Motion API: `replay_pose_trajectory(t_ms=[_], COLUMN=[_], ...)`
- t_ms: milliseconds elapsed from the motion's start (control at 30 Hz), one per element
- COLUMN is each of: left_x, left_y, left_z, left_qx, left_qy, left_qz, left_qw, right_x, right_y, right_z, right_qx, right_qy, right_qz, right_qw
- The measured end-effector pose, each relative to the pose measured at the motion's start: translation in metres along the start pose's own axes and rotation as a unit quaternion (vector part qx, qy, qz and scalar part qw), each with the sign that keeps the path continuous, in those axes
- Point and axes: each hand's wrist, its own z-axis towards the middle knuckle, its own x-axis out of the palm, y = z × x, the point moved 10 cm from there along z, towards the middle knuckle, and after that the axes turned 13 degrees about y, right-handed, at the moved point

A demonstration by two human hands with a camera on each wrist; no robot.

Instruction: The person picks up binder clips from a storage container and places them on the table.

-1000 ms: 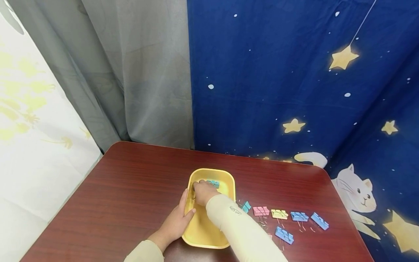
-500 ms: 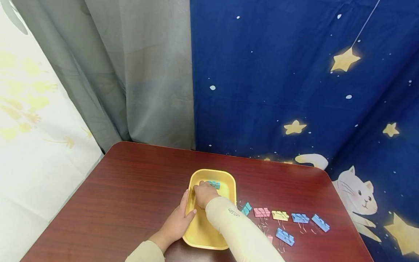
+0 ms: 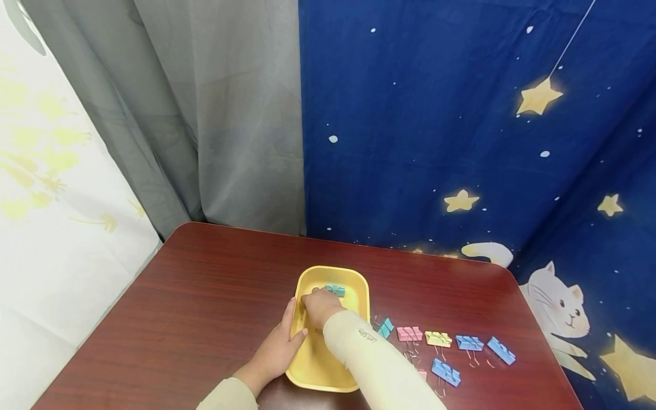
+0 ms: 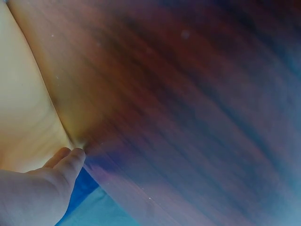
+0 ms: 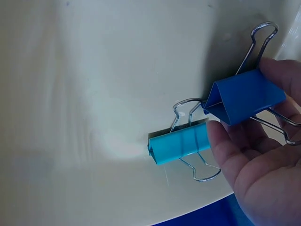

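Note:
My left hand (image 3: 275, 348) holds the left wall of a yellow plastic tray (image 3: 322, 370), thumb over the rim and fingers along the outside. In the left wrist view, its fingertips (image 4: 75, 155) meet the tray's outer side. My right hand (image 3: 323, 307) reaches down inside the tray. The right wrist view shows it pinching a blue binder clip (image 5: 247, 96) between thumb and fingers, with both wire handles sticking out. Right beside the fingertips, a teal binder clip (image 5: 178, 143) lies on the tray floor. From the head, the blue clip is hidden under the right hand.
To the tray's right, several binder clips lie on the dark red table (image 3: 220, 285): teal (image 3: 385, 327), pink (image 3: 409, 334), yellow (image 3: 438, 339) and blue (image 3: 470, 343). My right forearm (image 3: 374, 356) crosses the tray's right rim and partly covers them. Curtains (image 3: 389, 142) hang behind the table.
The right hand has drawn back slightly from the teal clip inside the tray, which shows a little more fully. The left hand keeps its place on the tray wall.

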Motion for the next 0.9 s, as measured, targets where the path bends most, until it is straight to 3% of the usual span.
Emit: replay_pose_trajectory(t_ms=[200, 567, 900], left_x=[0.0, -0.001, -0.001], left_y=[-0.001, -0.002, 0.0], left_z=[-0.001, -0.001, -0.001], left_qx=[0.002, 0.007, 0.002], left_qy=[0.0, -0.006, -0.012], left_qz=[0.0, 0.003, 0.007], left_qw=[1.0, 1.0, 0.9999], right_x=[-0.001, -0.013, -0.031], right_y=[-0.002, -0.006, -0.006], right_z=[-0.004, -0.011, -0.028], right_qx=[-0.007, -0.028, -0.044], right_qy=[0.007, -0.026, -0.023], right_qz=[0.022, 0.105, 0.115], right_qw=[0.9997, 0.9937, 0.9921])
